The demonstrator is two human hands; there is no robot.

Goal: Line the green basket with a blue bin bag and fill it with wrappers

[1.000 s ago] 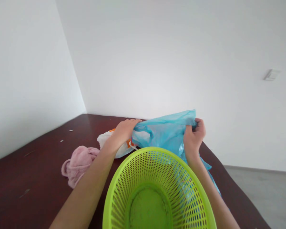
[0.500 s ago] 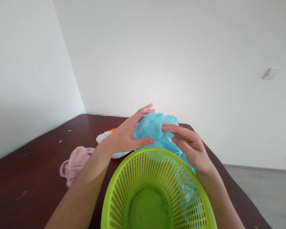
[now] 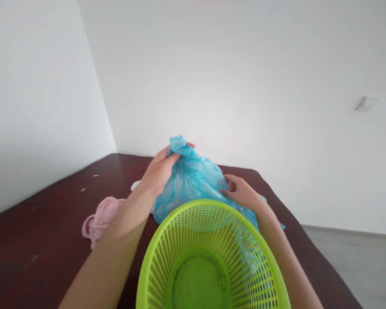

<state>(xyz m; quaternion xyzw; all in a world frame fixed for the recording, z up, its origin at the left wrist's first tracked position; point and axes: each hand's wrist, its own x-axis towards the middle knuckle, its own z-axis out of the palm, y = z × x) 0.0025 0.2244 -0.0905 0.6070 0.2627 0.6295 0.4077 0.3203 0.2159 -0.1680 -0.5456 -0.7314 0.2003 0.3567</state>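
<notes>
A translucent light-blue plastic bag (image 3: 193, 180) stands bunched up behind the green basket. My left hand (image 3: 157, 171) grips its gathered top between thumb and fingers, pulling it into folds. On the bag's right side, my right hand (image 3: 242, 193) rests with thumb and fingers curved and a gap between them; its fingertips touch the plastic. In front is the oval green plastic basket (image 3: 201, 279) with slotted walls, its bottom bare, hiding the bag's lower part. Some of the blue plastic reaches past my right wrist.
Left of my left forearm lies a fluffy pink cloth item (image 3: 104, 216) on the dark red-brown table (image 3: 51, 240). A bit of white cloth (image 3: 135, 185) shows behind the left wrist. White walls stand behind and to the left; a switch (image 3: 366, 104) is on the wall at right.
My left hand has closed on the bag's top and drawn it up and left, spreading the plastic. My right hand has shifted slightly lower. The basket stays in place.
</notes>
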